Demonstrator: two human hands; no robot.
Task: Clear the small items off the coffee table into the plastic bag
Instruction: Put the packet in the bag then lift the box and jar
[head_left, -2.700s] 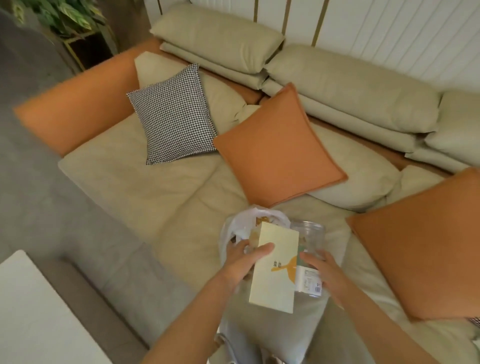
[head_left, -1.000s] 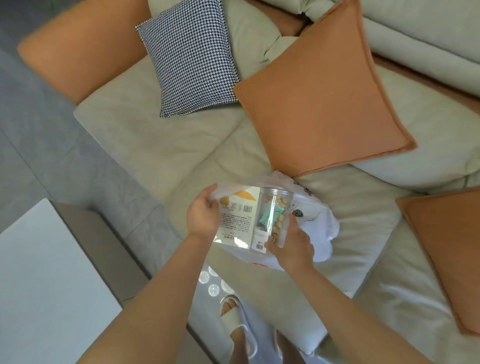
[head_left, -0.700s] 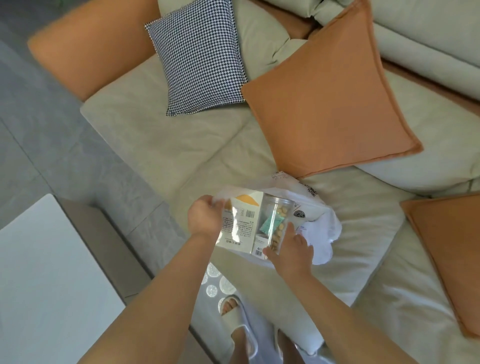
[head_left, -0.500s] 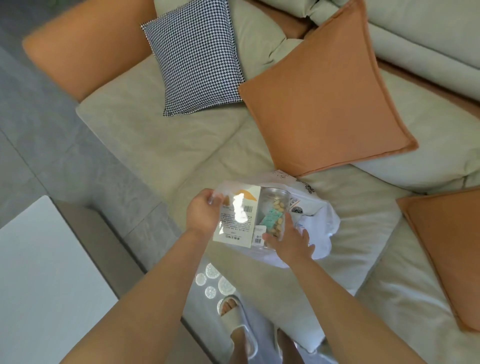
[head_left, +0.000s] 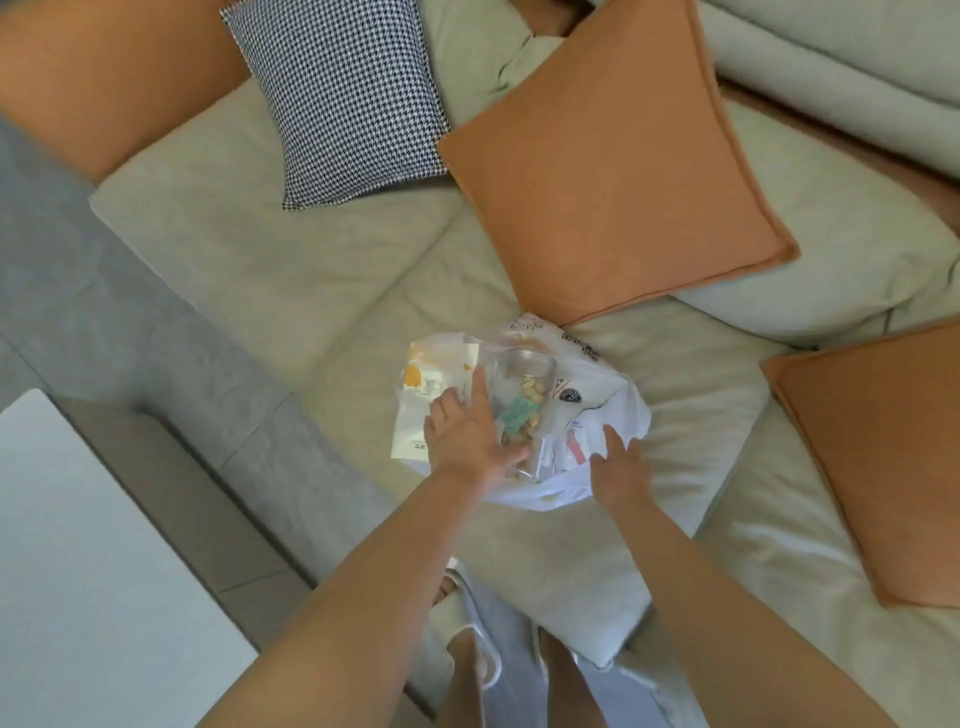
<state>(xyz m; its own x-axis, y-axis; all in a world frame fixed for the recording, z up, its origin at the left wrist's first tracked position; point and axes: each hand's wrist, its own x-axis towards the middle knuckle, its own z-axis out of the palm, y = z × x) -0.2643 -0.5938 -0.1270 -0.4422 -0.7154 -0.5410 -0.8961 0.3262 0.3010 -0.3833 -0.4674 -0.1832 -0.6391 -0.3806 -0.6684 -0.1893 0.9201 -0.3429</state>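
Now we steady white plastic bag (head_left: 597, 395) on beige sofa seat (head_left: 322, 280): left hand (head_left: 462, 436) spread flat, pressing clear plastic jar (head_left: 522, 400) and cream box (head_left: 431, 395) inside; right hand (head_left: 618, 467), at 4 o'clock, loosely open on rim.

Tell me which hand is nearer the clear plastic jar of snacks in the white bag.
Left. The left hand lies against the clear plastic jar; the right hand rests apart on the white plastic bag, to the jar's right.
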